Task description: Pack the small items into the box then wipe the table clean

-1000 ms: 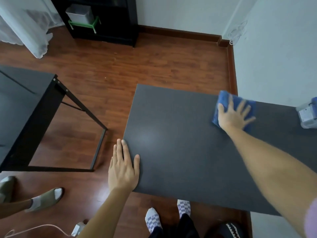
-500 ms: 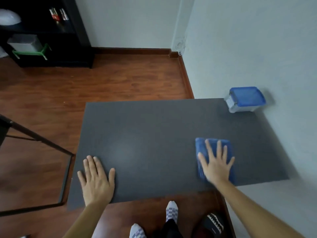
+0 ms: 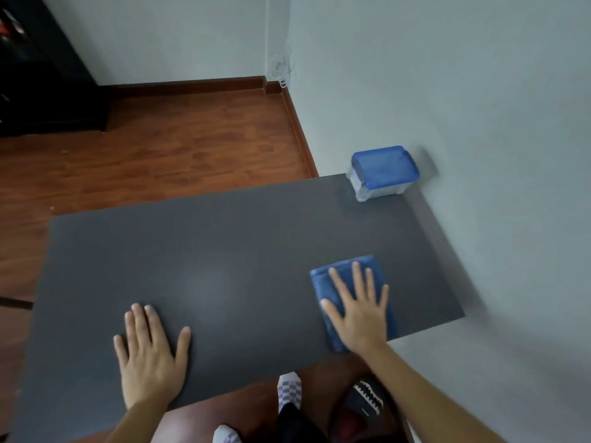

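Head camera view, looking down: one dark grey tabletop [image 3: 224, 251] is filling most of the picture, standing on a reddish wooden floor [image 3: 179, 145] with a pale wall along its right edge.

Two bare hands are lying on it. The left hand [image 3: 150, 356] is resting flat near the near-left corner, fingers stretched out and close together, its grip open and holding nothing.

The right hand [image 3: 359, 311] is pressing down flat on one folded blue cloth [image 3: 323, 282] near the near-right corner, fingers spread wide, grip open rather than curled around the fabric. The cloth is showing beyond the fingertips and along both sides of the palm, its near end reaching the tabletop's near edge.

One small clear box [image 3: 380, 175] with a blue lid is sitting closed at the far-right corner, just beside the wall and well apart from both hands.

Below the near edge, two feet in checked socks [image 3: 289, 391] are showing on the floor, and one dark patterned shoe [image 3: 367, 399] is lying beside them.
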The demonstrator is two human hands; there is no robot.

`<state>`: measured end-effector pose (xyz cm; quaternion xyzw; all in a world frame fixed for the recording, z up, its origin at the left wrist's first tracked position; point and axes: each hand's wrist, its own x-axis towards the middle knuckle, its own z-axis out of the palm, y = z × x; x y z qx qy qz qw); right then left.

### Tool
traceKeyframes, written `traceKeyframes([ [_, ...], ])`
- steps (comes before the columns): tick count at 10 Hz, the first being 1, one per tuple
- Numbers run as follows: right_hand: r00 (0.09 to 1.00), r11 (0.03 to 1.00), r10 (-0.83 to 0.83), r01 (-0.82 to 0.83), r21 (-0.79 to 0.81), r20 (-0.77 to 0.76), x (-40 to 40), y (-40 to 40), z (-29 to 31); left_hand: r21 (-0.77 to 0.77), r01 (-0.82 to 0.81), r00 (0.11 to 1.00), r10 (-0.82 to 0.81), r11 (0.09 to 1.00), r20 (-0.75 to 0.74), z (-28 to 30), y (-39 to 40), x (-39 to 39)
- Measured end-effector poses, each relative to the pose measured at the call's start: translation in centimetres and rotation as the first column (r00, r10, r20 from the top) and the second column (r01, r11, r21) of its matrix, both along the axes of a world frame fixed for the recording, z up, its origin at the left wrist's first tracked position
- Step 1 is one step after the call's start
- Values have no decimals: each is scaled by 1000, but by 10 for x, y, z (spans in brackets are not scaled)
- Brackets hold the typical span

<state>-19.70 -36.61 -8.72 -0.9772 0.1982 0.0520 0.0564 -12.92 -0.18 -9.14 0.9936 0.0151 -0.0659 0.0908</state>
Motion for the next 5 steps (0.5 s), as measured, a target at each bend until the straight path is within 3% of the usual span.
traceKeyframes([
  [1, 989, 992, -122, 123, 5, -83, -5, -67, 11, -5, -12, 1000, 12, 1000, 4, 4, -3, -1],
  [3, 979, 995, -97, 96, -14, -181, -7, -117, 16, 18, -24, 999, 24, 1000, -27, 2, -4, 1],
  [5, 988, 989, -131, 136, 63, -80, 3, -101, 28, 11, -33, 997, 33, 999, -65, 6, -5, 2],
])
